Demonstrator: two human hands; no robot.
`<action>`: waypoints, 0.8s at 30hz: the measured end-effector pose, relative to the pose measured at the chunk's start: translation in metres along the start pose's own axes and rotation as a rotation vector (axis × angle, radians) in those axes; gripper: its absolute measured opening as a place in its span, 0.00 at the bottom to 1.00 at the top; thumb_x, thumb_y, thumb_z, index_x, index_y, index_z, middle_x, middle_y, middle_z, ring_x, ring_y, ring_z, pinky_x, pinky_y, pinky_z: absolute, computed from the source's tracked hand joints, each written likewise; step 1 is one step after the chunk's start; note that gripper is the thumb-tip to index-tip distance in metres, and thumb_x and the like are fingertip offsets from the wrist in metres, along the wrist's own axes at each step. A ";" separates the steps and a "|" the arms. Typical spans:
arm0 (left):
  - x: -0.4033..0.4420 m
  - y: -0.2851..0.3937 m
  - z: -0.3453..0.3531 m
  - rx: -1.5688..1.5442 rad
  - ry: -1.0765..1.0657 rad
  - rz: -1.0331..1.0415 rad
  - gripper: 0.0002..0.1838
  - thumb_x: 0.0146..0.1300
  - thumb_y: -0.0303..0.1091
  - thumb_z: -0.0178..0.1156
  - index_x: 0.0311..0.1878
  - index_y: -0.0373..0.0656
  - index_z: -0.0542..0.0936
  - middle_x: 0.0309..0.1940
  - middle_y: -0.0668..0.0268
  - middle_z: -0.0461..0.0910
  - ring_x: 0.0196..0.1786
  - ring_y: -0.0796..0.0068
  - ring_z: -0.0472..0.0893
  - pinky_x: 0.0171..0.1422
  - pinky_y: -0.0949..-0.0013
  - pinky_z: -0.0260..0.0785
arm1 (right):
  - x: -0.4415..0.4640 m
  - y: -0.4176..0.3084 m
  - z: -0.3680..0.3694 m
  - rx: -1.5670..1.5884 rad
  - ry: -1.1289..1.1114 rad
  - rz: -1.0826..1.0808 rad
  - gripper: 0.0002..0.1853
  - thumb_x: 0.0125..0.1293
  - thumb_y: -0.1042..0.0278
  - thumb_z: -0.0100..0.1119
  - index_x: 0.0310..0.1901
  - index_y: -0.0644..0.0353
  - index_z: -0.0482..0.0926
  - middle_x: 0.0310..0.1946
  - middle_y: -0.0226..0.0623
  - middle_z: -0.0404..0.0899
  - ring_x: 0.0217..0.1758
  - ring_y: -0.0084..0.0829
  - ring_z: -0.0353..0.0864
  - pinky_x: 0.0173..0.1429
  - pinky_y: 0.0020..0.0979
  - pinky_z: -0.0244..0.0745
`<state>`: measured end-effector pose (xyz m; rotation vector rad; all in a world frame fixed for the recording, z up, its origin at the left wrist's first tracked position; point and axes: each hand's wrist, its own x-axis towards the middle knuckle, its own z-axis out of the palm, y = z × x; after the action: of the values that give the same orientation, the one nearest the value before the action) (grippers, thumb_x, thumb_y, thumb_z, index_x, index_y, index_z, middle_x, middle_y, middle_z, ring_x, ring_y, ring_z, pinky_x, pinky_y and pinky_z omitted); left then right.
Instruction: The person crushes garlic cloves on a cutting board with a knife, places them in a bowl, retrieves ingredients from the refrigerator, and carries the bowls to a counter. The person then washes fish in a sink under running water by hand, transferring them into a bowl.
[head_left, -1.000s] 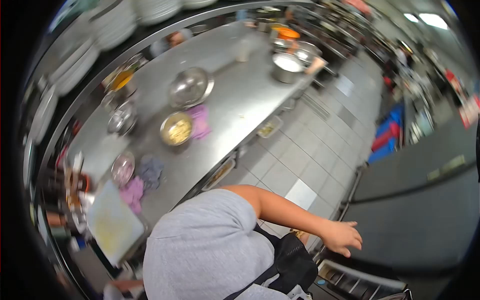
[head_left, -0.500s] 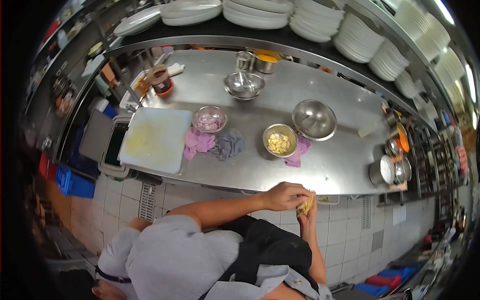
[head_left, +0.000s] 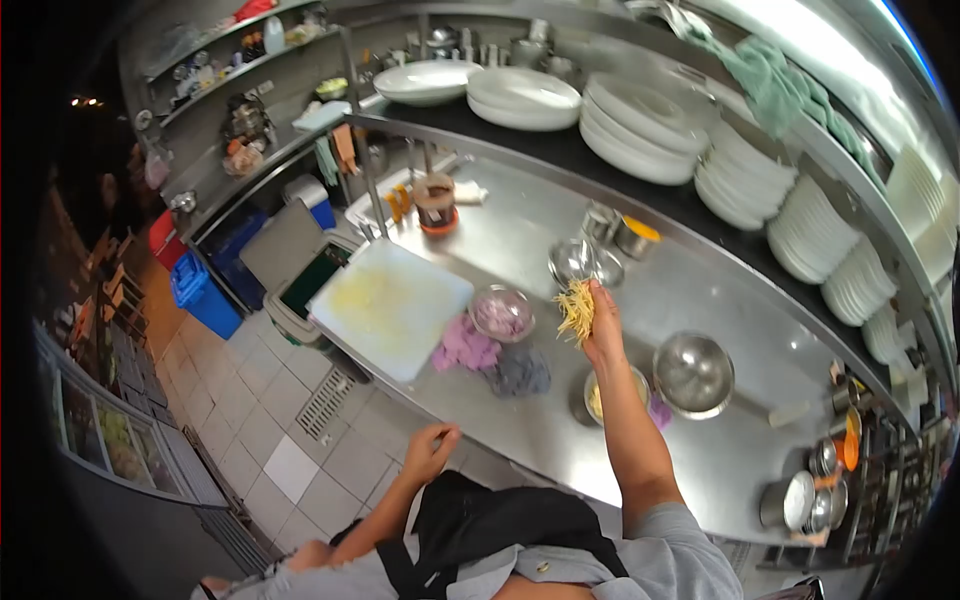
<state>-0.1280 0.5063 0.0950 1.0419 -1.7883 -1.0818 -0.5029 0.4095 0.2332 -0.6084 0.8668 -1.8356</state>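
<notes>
My right hand (head_left: 606,325) is raised over the steel table, closed around a bunch of thin yellow strips (head_left: 575,313) that hang loosely from it. Below my right forearm, a steel bowl (head_left: 580,400) with pale yellow pieces is partly covered. Near the table's front edge, my left hand (head_left: 430,455) hovers with curled fingers and nothing visible in it. Behind the strips stand shiny metal bowls (head_left: 572,262). A bowl of pinkish chopped pieces (head_left: 502,314) sits beside a pink cloth (head_left: 466,345) and a grey cloth (head_left: 520,371).
A white cutting board (head_left: 390,305) with yellow stains lies on the left, beside an open-lidded bin (head_left: 310,285). To the right is a large steel bowl (head_left: 694,375). Stacked white plates (head_left: 640,130) fill the overhead shelf. Pots (head_left: 788,500) stand at the right end.
My right hand has carried the yellow strips up and forward over the table. My left hand has let go of them and drawn back to the left. The view has turned leftward.
</notes>
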 end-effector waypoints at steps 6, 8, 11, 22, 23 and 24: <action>-0.055 -0.121 -0.092 -0.074 0.350 -0.303 0.10 0.72 0.32 0.62 0.45 0.33 0.85 0.33 0.61 0.87 0.36 0.74 0.86 0.44 0.69 0.78 | 0.105 0.137 0.007 -0.890 0.102 -0.712 0.16 0.75 0.56 0.61 0.39 0.64 0.85 0.34 0.37 0.87 0.35 0.36 0.87 0.42 0.36 0.81; -0.078 -0.176 -0.121 -0.003 0.370 -0.394 0.11 0.70 0.33 0.63 0.43 0.34 0.85 0.30 0.59 0.87 0.35 0.72 0.87 0.42 0.67 0.79 | 0.127 0.208 -0.042 -1.623 -0.176 -0.405 0.14 0.71 0.59 0.65 0.40 0.64 0.86 0.36 0.46 0.88 0.39 0.47 0.89 0.47 0.40 0.82; -0.099 -0.222 -0.194 0.175 0.318 -0.483 0.10 0.68 0.33 0.63 0.42 0.35 0.86 0.28 0.59 0.87 0.33 0.71 0.88 0.40 0.67 0.79 | 0.114 0.218 -0.006 -1.469 -0.033 -0.446 0.12 0.68 0.62 0.67 0.44 0.62 0.88 0.38 0.51 0.87 0.42 0.49 0.89 0.48 0.40 0.82; -0.001 -0.339 -0.398 0.249 0.299 -0.487 0.10 0.67 0.29 0.61 0.44 0.33 0.84 0.28 0.59 0.86 0.29 0.72 0.84 0.37 0.67 0.77 | 0.087 0.069 0.152 -1.233 0.406 -0.902 0.05 0.69 0.77 0.61 0.44 0.63 0.84 0.37 0.45 0.84 0.38 0.42 0.84 0.43 0.34 0.78; 0.019 -0.344 -0.404 0.203 0.352 -0.424 0.10 0.67 0.30 0.61 0.46 0.33 0.84 0.29 0.60 0.86 0.30 0.73 0.83 0.38 0.67 0.76 | 0.086 0.082 0.154 -1.175 0.440 -1.137 0.07 0.69 0.80 0.58 0.45 0.62 0.83 0.40 0.43 0.83 0.40 0.42 0.83 0.44 0.34 0.77; 0.042 -0.338 -0.405 0.177 0.381 -0.362 0.11 0.68 0.31 0.61 0.47 0.33 0.83 0.31 0.62 0.85 0.32 0.75 0.82 0.37 0.69 0.75 | 0.092 0.111 0.132 -1.248 0.462 -1.186 0.11 0.65 0.85 0.55 0.45 0.61 0.83 0.40 0.43 0.82 0.40 0.43 0.82 0.47 0.35 0.77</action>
<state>0.3050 0.2536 -0.0745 1.6075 -1.4371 -0.8642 -0.3810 0.2567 0.2309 -1.7804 2.3599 -2.2802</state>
